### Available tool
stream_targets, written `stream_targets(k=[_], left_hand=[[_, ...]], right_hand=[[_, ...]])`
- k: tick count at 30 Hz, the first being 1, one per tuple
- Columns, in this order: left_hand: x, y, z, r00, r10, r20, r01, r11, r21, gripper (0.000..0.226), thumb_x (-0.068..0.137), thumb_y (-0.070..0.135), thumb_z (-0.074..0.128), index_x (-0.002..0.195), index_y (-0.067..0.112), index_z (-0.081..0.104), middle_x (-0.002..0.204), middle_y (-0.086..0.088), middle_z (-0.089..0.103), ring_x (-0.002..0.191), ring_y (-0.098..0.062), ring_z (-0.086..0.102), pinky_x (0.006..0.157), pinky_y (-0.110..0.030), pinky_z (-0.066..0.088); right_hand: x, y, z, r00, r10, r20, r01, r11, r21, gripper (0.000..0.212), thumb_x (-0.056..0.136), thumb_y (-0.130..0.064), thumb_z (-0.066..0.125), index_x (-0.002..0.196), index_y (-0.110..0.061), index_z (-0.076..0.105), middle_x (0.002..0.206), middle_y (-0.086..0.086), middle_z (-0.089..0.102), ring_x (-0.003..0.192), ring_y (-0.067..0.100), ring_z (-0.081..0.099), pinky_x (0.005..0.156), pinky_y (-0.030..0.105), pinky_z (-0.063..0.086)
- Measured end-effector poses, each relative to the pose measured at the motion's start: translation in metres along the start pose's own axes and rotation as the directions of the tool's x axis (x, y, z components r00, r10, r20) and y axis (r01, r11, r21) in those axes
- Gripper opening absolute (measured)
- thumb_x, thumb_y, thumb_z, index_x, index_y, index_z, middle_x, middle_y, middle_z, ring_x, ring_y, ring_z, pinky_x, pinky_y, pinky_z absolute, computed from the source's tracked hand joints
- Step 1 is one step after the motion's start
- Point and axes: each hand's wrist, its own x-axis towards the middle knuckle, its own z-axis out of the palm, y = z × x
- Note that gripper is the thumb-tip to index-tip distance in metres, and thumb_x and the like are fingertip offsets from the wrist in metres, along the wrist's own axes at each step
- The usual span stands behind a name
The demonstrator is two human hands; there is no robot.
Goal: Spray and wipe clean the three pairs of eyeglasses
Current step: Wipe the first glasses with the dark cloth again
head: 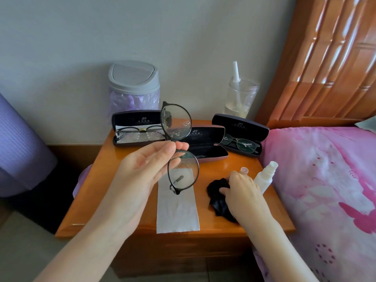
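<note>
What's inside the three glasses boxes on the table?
The left case holds glasses on a pale cloth. The right case holds dark glasses. The middle case looks empty, though the held glasses and left hand hide part of it.

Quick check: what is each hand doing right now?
Left hand: grip closed on the round-framed glasses, held up.
Right hand: grasping the black cloth.

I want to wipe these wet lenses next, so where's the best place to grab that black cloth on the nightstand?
Take the black cloth by its raised, bunched top fold, coming from above on the right. It lies crumpled on the nightstand, so a pinch grip fits there, where the right hand already touches it. The left hand holds the glasses.
</note>
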Motion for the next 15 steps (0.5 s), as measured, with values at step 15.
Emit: stream_targets(k=[15], left_hand=[[-0.002,-0.004,0.005,1.000,-0.016,-0.005,0.016,1.000,-0.020,0.021,0.069,0.035,0.062,0.079,0.027,0.078,0.094,0.003,0.075,0.092,-0.008,0.070,0.078,-0.019,0.056]], right_hand=[[-0.025,-0.019,-0.041,0.955,-0.114,-0.274,0.296,0.335,0.894,0.003,0.085,-0.012,0.068,0.083,-0.010,0.067,0.075,0.004,0.069,0.072,0.014,0.065,0.065,0.027,0.054]])
